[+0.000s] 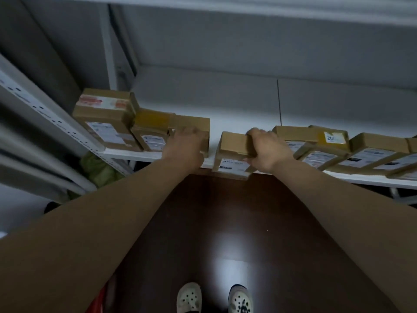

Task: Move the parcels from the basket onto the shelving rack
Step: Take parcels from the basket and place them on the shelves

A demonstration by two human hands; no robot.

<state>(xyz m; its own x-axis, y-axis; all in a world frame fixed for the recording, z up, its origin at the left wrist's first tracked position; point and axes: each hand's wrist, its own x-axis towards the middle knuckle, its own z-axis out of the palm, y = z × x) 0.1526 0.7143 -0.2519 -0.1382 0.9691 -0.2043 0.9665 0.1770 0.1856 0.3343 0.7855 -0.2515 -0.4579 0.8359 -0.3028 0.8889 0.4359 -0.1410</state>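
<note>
A white shelf (237,123) of the rack runs across the view with cardboard parcels lined along its front edge. My left hand (185,143) lies on the front of a brown parcel (196,125) at the shelf's left-middle; its fingers wrap the box's near face. My right hand (264,147) grips the right end of a small labelled parcel (232,152) that overhangs the shelf's front edge. Two larger parcels (106,123) stand to the left. Several more parcels (338,145) lie to the right. The basket is not clearly in view.
A perforated grey rack upright (56,123) slants down the left side. Another shelf (248,10) hangs overhead. A green bundle (97,166) sits under the shelf at left. Dark brown floor (225,222) and my two shoes (212,297) are below; something red (101,299) shows at the bottom left.
</note>
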